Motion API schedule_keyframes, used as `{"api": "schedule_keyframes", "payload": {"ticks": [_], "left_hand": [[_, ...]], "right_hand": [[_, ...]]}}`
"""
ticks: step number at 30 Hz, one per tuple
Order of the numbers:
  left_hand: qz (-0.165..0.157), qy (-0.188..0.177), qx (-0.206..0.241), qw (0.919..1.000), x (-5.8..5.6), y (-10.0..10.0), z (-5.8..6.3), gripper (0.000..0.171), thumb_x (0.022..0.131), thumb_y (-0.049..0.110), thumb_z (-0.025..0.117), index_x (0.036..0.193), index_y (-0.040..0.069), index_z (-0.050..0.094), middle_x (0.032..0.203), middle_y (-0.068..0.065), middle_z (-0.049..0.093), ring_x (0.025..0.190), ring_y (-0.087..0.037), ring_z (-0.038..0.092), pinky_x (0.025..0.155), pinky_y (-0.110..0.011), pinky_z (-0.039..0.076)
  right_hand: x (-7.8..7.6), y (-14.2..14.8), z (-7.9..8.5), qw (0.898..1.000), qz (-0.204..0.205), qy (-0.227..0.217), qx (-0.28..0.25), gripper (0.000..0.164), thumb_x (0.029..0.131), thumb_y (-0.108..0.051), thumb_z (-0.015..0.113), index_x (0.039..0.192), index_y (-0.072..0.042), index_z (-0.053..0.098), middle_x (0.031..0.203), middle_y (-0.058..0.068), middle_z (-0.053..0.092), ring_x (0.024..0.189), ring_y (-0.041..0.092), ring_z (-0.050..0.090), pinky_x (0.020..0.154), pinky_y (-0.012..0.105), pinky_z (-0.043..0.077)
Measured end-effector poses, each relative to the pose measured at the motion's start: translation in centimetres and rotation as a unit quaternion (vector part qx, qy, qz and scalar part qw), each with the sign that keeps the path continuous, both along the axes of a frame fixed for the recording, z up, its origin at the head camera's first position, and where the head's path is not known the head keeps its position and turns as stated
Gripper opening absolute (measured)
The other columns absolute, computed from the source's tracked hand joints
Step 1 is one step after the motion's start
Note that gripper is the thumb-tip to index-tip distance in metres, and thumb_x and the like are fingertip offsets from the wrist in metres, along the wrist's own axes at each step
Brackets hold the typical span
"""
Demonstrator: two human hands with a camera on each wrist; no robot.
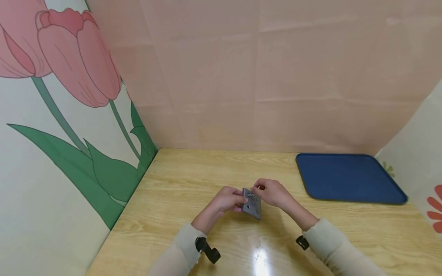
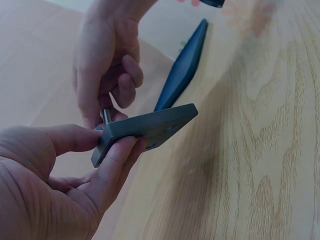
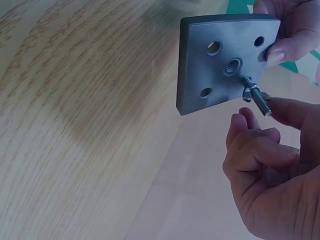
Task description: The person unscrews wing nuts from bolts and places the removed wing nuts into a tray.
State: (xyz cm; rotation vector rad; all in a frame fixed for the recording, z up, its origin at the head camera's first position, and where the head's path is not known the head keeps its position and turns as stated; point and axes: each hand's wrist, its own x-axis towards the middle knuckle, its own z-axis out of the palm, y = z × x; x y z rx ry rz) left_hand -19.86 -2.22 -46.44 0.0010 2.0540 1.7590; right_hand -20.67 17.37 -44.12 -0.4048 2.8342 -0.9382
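A grey square metal plate (image 3: 220,60) with several holes is tilted up above the table. My left hand (image 1: 229,199) grips it by one edge, thumb on one face and fingers on the other, as the left wrist view shows. A threaded bolt (image 3: 262,103) sticks out of the plate's face near that edge, with a wing nut (image 3: 248,93) on it close to the plate. My right hand (image 3: 275,165) has its thumb and a curled finger at the wing nut, the other fingers bent beneath. In the left wrist view the right fingers partly hide the bolt (image 2: 106,116).
A blue tray (image 1: 350,178) lies at the back right of the wooden table (image 1: 179,172). A pink-covered wall (image 1: 276,76) rises behind, and a panel with painted tulips (image 1: 76,57) borders the left side. Cameras are strapped to both sleeves.
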Motion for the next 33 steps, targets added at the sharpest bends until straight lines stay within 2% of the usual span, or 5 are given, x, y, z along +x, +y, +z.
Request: {"api": "schedule_keyframes", "payload": {"ticks": [9,15,19,27,33], "left_hand": [[0.0,-0.002,0.005,1.0,-0.2,-0.2,-0.2,0.03,0.09,0.003,0.072,0.117,-0.009,0.066,0.092,-0.013,0.073,0.078,-0.017,0.07,0.063,-0.025,0.06],[-0.002,0.0,0.006,1.0,-0.1,-0.3,-0.1,0.031,0.09,0.003,0.071,0.118,-0.01,0.065,0.091,-0.013,0.073,0.077,-0.016,0.069,0.062,-0.025,0.06],[-0.003,0.001,0.004,1.0,0.0,-0.3,0.0,0.031,0.089,0.002,0.071,0.117,-0.01,0.066,0.091,-0.014,0.073,0.076,-0.016,0.069,0.061,-0.024,0.06],[-0.005,0.003,0.001,1.0,0.1,-0.3,0.0,0.027,0.09,0.003,0.072,0.114,-0.008,0.067,0.091,-0.013,0.072,0.077,-0.017,0.07,0.061,-0.025,0.06],[-0.003,0.004,0.004,1.0,0.1,-0.3,0.1,0.031,0.09,0.003,0.072,0.117,-0.01,0.066,0.091,-0.014,0.073,0.078,-0.018,0.07,0.061,-0.025,0.06]], "right_hand": [[0.5,-0.1,0.4,1.0,0.018,-0.005,0.012,0.02,0.098,-0.033,0.066,0.103,-0.014,0.071,0.093,0.002,0.065,0.076,0.017,0.056,0.063,0.032,0.047],[0.7,0.1,0.2,0.996,0.066,0.055,0.027,0.014,0.094,-0.024,0.073,0.104,-0.014,0.07,0.091,0.0,0.063,0.074,0.015,0.055,0.064,0.033,0.048],[1.1,0.0,0.1,0.985,0.1,0.123,0.068,0.018,0.091,-0.019,0.077,0.106,-0.015,0.069,0.096,0.001,0.061,0.081,0.019,0.062,0.065,0.032,0.052],[1.7,-0.1,-0.5,0.953,0.144,0.243,0.112,0.02,0.089,-0.013,0.079,0.107,-0.016,0.07,0.098,0.0,0.06,0.061,0.006,0.053,0.048,0.02,0.04],[1.3,-0.2,-0.2,0.976,0.07,0.201,0.044,0.008,0.095,-0.021,0.072,0.1,-0.015,0.071,0.091,-0.001,0.063,0.068,0.01,0.058,0.056,0.026,0.048]]}}
